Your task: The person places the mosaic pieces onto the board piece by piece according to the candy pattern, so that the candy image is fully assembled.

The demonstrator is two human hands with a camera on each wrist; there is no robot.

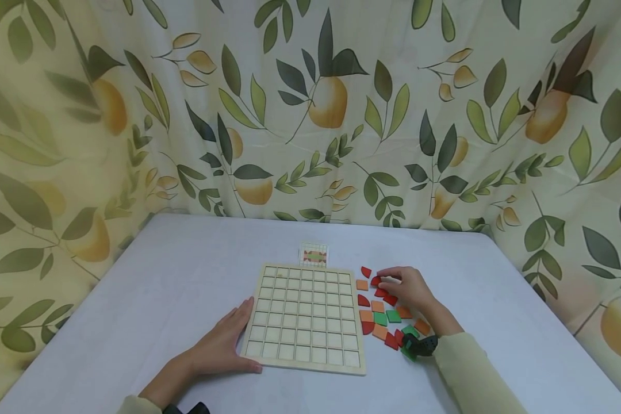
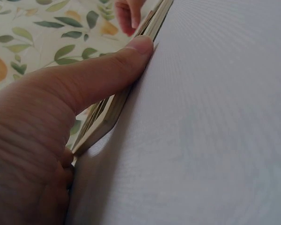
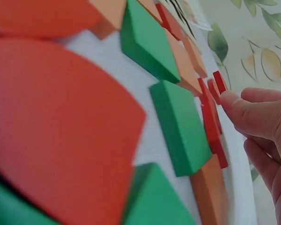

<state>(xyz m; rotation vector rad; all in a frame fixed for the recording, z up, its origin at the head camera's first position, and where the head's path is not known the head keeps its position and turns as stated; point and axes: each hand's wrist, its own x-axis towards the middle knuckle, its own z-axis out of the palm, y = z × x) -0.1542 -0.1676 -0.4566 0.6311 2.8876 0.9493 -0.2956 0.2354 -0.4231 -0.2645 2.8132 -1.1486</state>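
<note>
A square wooden grid board (image 1: pixel 304 318) with recessed cells lies on the white table. My left hand (image 1: pixel 222 339) rests against its near left corner, with the thumb (image 2: pixel 124 61) along the front edge and straight fingers along the left side. To the right of the board my right hand (image 1: pixel 411 289) pinches a red quarter-circle tile (image 1: pixel 375 281) between thumb and fingertips. In the right wrist view, the red tile (image 3: pixel 219 82) shows at the thumb tip. Several loose red, orange and green tiles (image 1: pixel 394 316) lie flat below that hand; some are partly under the wrist.
A small printed pattern card (image 1: pixel 314 255) lies just behind the board. A black wrist camera (image 1: pixel 419 345) hangs over the nearest tiles. Behind the table hangs a curtain (image 1: pixel 300 172) with a fruit and leaf print.
</note>
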